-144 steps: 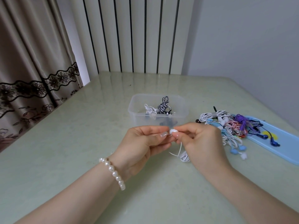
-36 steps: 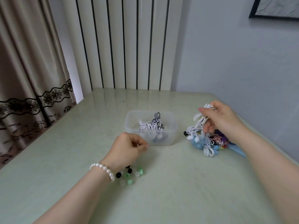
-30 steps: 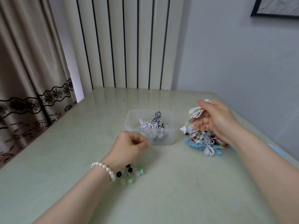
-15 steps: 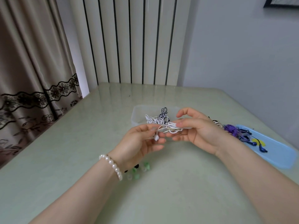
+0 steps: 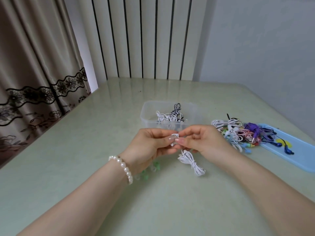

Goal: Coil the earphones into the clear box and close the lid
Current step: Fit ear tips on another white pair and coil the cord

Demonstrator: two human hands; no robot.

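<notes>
Both the left hand [image 5: 150,143] and right hand [image 5: 202,142] pinch the bud end of a white bundled earphone cable [image 5: 191,161] trailing toward five o'clock, while the open clear plastic box [image 5: 148,116] sits at twelve o'clock, equally near either hand.

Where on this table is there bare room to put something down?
The table is bare left of the box, out to the curtain, and behind the box up to the wall. The near edge between the forearms is bare too. It is crowded on the right: the earphone pile and blue lid.
</notes>
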